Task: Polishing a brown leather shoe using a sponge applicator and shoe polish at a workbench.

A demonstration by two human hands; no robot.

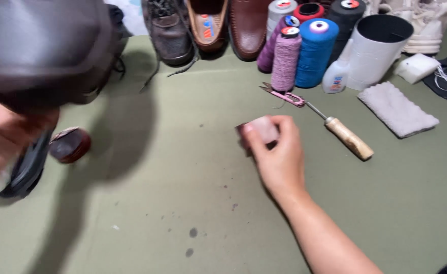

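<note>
My right hand [279, 152] rests on the green table cover [183, 203] with its fingers closed around a small pale pink block [262, 129]. My left hand [3, 137] is at the left edge, close to the camera and blurred, holding up a dark brown leather shoe [46, 45] whose black sole [28, 167] hangs below. A small round dark red tin [70, 144] lies on the cover just right of the left hand.
Along the far edge stand several shoes [208, 25], several thread cones [304, 50], a white glue bottle [337, 71] and a white cylinder with black inside [378, 50]. A wooden-handled awl [348, 137], pink snips [284, 95], a white cloth [398, 109] and a white sponge [416, 67] lie at the right.
</note>
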